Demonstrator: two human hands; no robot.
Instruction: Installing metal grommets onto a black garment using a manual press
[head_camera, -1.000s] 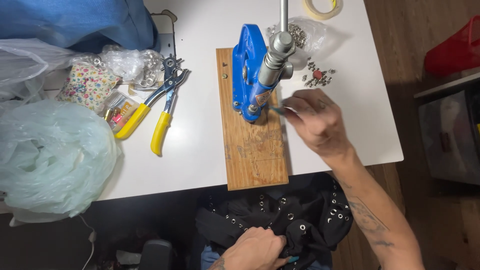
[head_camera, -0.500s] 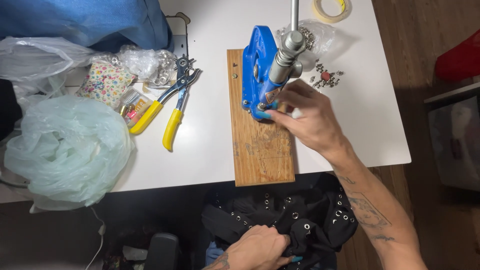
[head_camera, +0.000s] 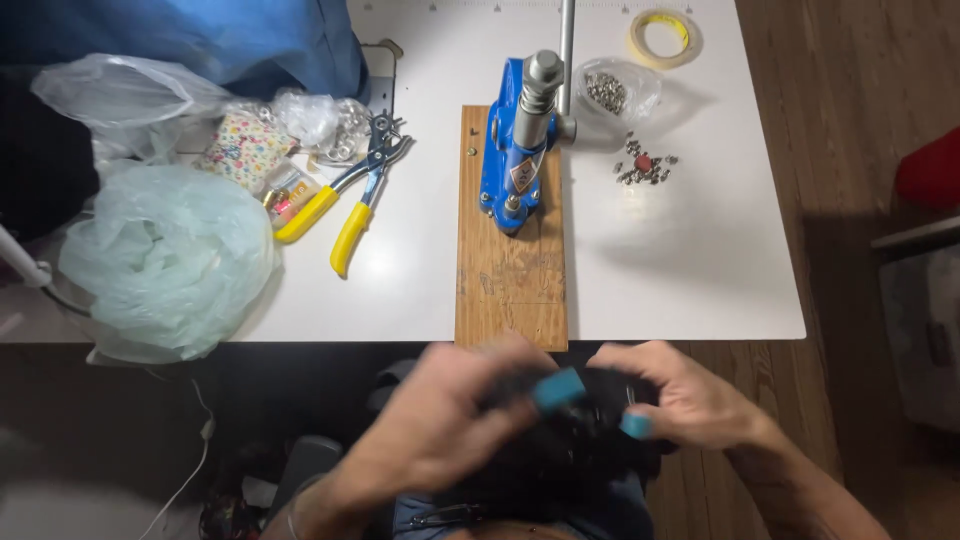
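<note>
Both hands are below the table's front edge, closed on a bundle of black fabric (head_camera: 560, 440). My left hand (head_camera: 440, 420) grips its left side and my right hand (head_camera: 680, 395) its right side; both are motion-blurred. Two fingertips wear blue caps. Above them on the white table (head_camera: 690, 270) stands a blue hand press (head_camera: 518, 150) with a grey steel column, bolted to a wooden board (head_camera: 510, 270). Nothing touches the press.
Yellow-handled pliers (head_camera: 345, 200) lie left of the board. A pale green plastic bag (head_camera: 165, 260), clear bags and a flowered pouch (head_camera: 243, 150) fill the left side. A bag of metal eyelets (head_camera: 610, 92), loose eyelets (head_camera: 645, 165) and a tape roll (head_camera: 665, 35) sit at the back right.
My right hand has left the press base and come down to the black fabric in my lap. My left hand has risen to grip it too. The view has shifted down.
</note>
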